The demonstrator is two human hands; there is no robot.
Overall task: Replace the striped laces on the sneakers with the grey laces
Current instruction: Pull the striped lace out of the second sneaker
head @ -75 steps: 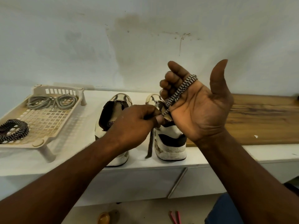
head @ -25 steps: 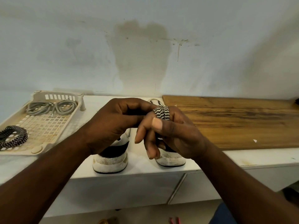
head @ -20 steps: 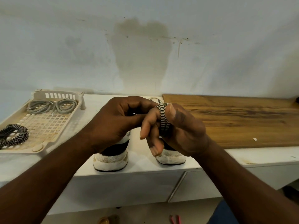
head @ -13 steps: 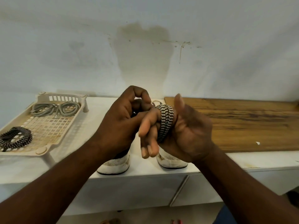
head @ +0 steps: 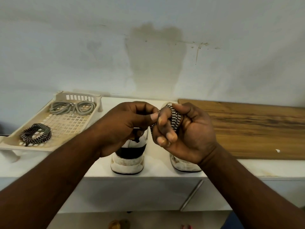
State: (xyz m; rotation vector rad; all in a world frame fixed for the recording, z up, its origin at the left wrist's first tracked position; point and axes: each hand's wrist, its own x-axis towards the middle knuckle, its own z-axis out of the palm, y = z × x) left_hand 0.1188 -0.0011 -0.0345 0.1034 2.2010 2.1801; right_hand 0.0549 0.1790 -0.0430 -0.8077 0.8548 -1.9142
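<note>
Coiling under way: one black-and-white striped cord lace, wound in several turns round the curled first fingers of the right hand. The thumb presses on top, which I judge stops the turns slipping. The lace is held in the air directly above the pair of white sneakers with black heel bands.

Left hand: thumb and forefinger pinched together at the edge of the coil, probably guiding or tucking the loose end. The tip itself is hidden. The hand sits close against the right hand, likely so the short tail has no slack.

Sneakers: side by side, heels toward the camera, on the white bench. Both hands hide the uppers, so whether any lace is threaded cannot be told.

Left of the sneakers: beige plastic lattice tray on short legs.
- Near end: a second striped lace, laid as a tidy ring.
- Far end: two grey round-cord laces, looped in bundles.

The tray appears to serve as a holding place, old laces in and new ones out.

Right of the sneakers: brown wooden board, lying flat.

Behind the sneakers: pale wall with a dark stain.

Stage, as judged: removal is nearly finished. The coil probably goes next to its twin, and the grey laces follow.
</note>
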